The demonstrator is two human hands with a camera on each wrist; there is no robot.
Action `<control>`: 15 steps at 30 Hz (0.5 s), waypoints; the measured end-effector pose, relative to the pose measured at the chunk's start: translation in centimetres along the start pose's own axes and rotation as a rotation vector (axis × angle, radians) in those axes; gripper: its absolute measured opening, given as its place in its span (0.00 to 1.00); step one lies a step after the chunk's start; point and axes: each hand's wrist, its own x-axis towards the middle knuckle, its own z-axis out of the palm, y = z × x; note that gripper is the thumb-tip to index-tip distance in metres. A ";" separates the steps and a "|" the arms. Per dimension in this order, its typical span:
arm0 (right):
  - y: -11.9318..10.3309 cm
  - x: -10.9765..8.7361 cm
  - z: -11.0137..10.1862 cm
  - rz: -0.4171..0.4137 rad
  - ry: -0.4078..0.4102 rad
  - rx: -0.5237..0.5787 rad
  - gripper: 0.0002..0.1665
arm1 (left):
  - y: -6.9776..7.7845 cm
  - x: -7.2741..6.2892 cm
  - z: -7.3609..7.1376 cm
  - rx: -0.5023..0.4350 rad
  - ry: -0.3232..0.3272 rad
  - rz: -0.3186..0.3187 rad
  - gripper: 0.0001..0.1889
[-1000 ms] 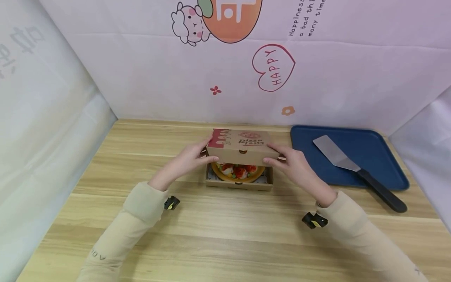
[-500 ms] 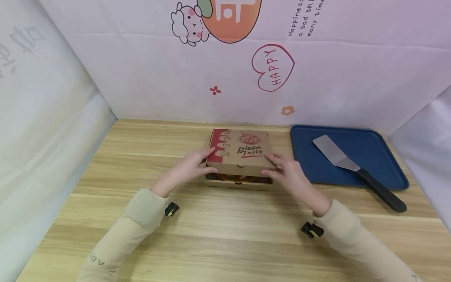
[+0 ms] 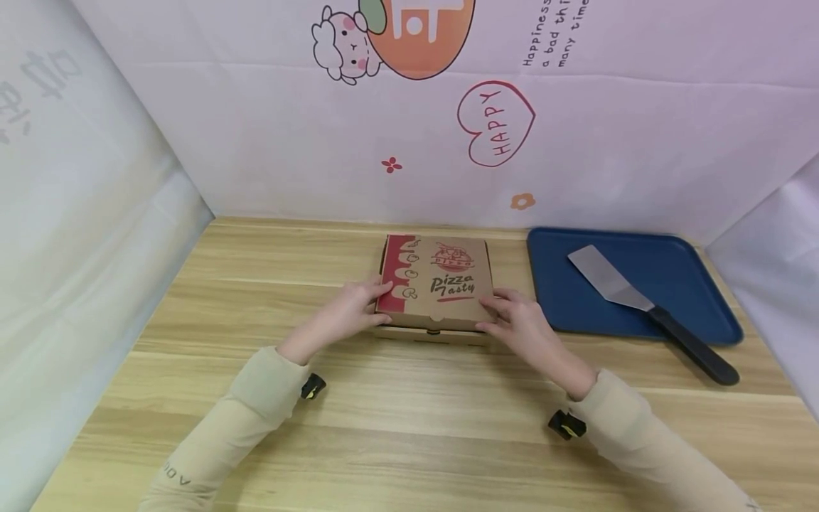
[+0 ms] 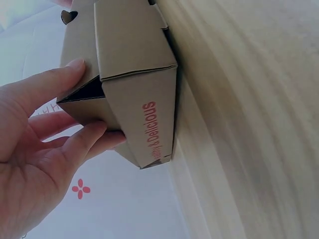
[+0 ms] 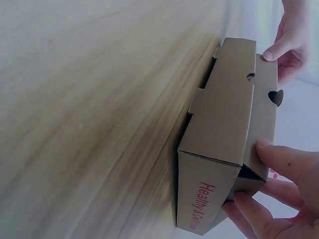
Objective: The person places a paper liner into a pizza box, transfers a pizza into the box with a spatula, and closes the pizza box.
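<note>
A brown cardboard pizza box [image 3: 441, 277] with a red stripe and "Pizza Tasty" print lies on the wooden table, its lid almost down over the base. My left hand [image 3: 350, 309] pinches the lid's front left corner, thumb on the front flap and fingers at the side, as the left wrist view shows. At the front right corner, my right hand [image 3: 521, 331] pinches the lid the same way. In the right wrist view a narrow gap shows between the lid flap [image 5: 263, 114] and the box base [image 5: 219, 114]. The pizza inside is hidden.
To the right lies a blue tray [image 3: 557, 284]. A spatula [image 3: 614, 284] rests across it, its black handle hanging past the tray's front edge onto the table [image 3: 409, 427]. A printed white cloth [image 3: 307, 163] stands behind the table.
Both hands have brought the lid down and toward me. The pizza, in sight a second ago, is now covered. Tray and spatula have stayed put.
</note>
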 end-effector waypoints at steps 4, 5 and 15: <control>0.1 -0.1 0.1 -0.016 0.002 -0.014 0.25 | -0.1 0.0 0.3 0.036 -0.003 0.005 0.32; 0.2 -0.1 0.1 -0.024 0.004 -0.024 0.25 | -0.1 0.0 0.3 0.044 -0.005 0.005 0.32; 0.1 0.0 0.3 -0.044 -0.017 -0.111 0.23 | 0.6 -0.4 0.6 0.102 -0.054 0.013 0.31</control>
